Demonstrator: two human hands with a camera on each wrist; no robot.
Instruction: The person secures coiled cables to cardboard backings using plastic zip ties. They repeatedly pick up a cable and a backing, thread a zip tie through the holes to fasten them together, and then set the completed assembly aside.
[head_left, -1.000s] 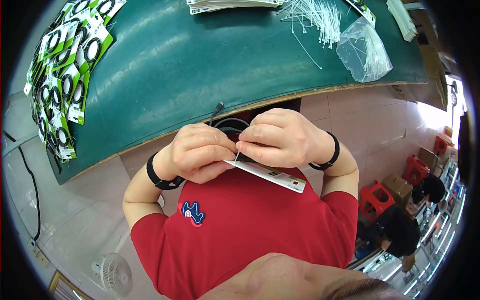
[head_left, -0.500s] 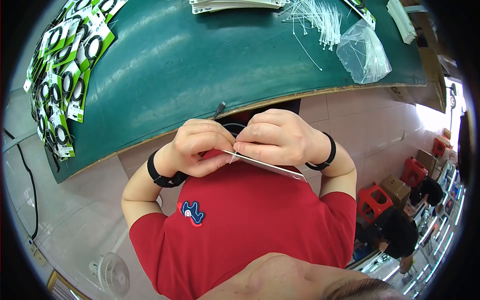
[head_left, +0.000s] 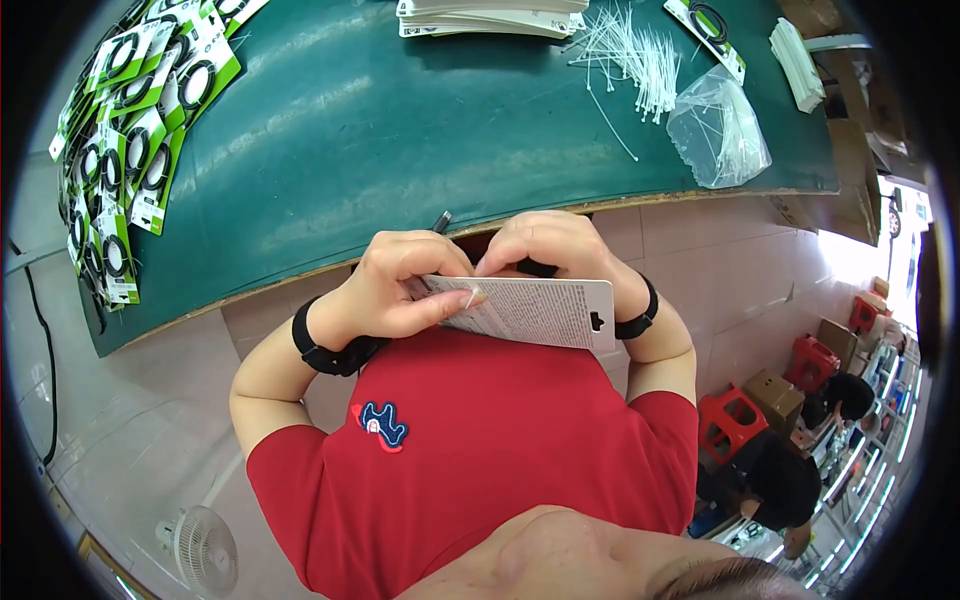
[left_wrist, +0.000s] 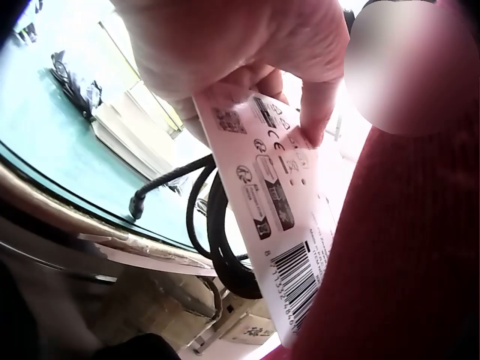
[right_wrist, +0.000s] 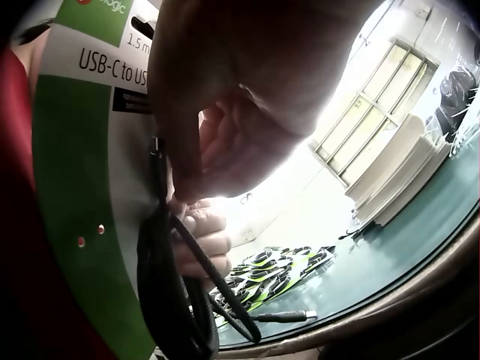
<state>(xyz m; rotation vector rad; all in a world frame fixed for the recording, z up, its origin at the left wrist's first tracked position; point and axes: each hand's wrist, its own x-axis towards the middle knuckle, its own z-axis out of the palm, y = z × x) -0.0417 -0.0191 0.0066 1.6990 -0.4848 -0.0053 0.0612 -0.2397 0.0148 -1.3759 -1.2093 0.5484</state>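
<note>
A packaging card [head_left: 540, 312] is held upright at chest height, its printed back toward the person. My left hand [head_left: 405, 285] pinches one end, thumb on the back beside a bit of white cable tie [head_left: 473, 297]. On the card's green-and-white front lies a coiled black USB cable [right_wrist: 176, 300]; its loose plug [right_wrist: 300, 316] sticks out toward the table. My right hand [head_left: 555, 245] is behind the card, fingertips meeting the left ones. In the right wrist view its thumb and finger pinch a pale bit of the tie above the coil, mostly hidden.
The green table [head_left: 380, 130] has its edge just beyond the hands. Finished carded cables [head_left: 140, 150] pile up at left. A stack of cards [head_left: 490, 18], loose white cable ties [head_left: 635, 65], a plastic bag of ties [head_left: 718, 130] and another carded cable [head_left: 708, 35] lie farther back.
The card has tipped from nearly edge-on, so its printed back now shows. The left thumb has shifted onto that back, and the right hand is now partly behind the card.
</note>
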